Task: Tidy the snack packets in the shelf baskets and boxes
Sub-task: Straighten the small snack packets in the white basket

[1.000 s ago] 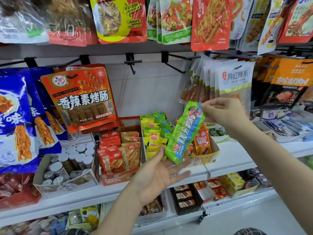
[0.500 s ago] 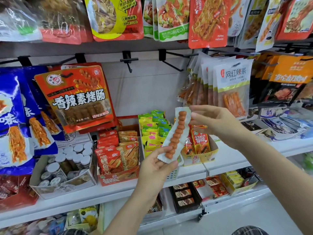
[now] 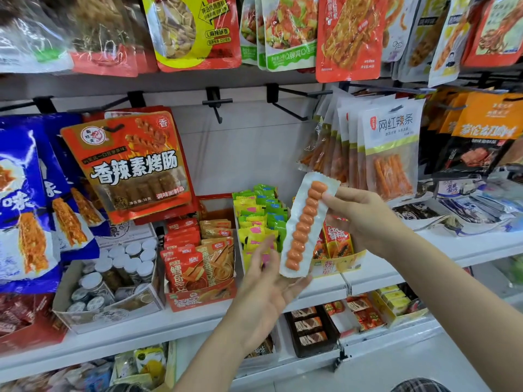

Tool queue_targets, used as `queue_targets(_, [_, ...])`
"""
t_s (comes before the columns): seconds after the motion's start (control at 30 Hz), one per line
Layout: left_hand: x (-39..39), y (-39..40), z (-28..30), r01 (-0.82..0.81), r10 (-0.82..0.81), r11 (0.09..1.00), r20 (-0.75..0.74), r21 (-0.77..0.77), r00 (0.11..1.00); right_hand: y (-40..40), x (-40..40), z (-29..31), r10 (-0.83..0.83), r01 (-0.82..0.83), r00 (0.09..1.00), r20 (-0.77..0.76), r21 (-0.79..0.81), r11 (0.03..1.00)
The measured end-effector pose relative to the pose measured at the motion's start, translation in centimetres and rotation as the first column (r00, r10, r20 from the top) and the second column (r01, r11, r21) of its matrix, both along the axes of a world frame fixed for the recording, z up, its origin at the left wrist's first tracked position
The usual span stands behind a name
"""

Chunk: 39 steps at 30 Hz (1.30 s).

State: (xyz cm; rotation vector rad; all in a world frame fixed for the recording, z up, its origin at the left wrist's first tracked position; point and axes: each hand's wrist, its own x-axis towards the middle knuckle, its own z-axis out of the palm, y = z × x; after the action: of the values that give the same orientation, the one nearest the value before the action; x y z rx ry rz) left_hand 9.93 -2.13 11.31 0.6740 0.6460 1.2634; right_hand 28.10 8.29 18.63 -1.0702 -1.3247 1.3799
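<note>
A long snack packet (image 3: 307,224) shows its white back with an orange twisted sausage visible inside. My right hand (image 3: 359,219) pinches its upper end between thumb and fingers. My left hand (image 3: 268,281) lies beneath the lower end, fingers straight, palm up, touching the packet's bottom edge. Behind the packet stands a white basket of green and yellow packets (image 3: 254,216) and a yellow box of red packets (image 3: 336,250) on the white shelf (image 3: 424,250).
A red box of orange packets (image 3: 198,267) and a cardboard box of small jars (image 3: 113,275) sit left on the shelf. Large hanging packets (image 3: 133,162) and empty black hooks (image 3: 218,104) line the back wall. Lower shelf trays (image 3: 311,326) hold more snacks.
The packet turned from its green printed front to its white back. My left hand rose under its lower end. Since half a second ago the packet has hardly moved.
</note>
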Motion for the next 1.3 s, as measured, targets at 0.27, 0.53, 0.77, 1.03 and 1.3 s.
queue_targets(0.27, [0.6,0.4,-0.8,0.075,-0.041,0.987,0.225,-0.143,0.974,-0.4,0.9,1.0,0.277,-0.323,0.895,-0.349,-0.079,0.943])
queue_targets(0.53, [-0.5,2.6,-1.8,-0.247,0.427,0.889,-0.501,0.386,0.753,-0.4,5.0,4.5,0.386,-0.36,0.9,0.203,-0.15,0.921])
queue_targets(0.77, [-1.7,5.6,-2.0,0.049,0.632,0.772,-0.774,0.634,0.043,-0.9,5.9,4.7,-0.205,-0.068,0.766,0.61,0.393,0.917])
queue_targets(1.03, [-1.8,6.0,-3.5,0.386,0.629,0.769,-0.709,0.509,-0.319,-1.2,5.0,3.2,-0.313,-0.107,0.66,0.682,0.499,0.86])
queue_targets(1.3, [-2.7,4.8,-3.8,0.31,0.598,0.785,-0.787,0.536,-0.155,-0.6,2.0,1.2,-0.235,-0.186,0.59,0.772,0.413,0.891])
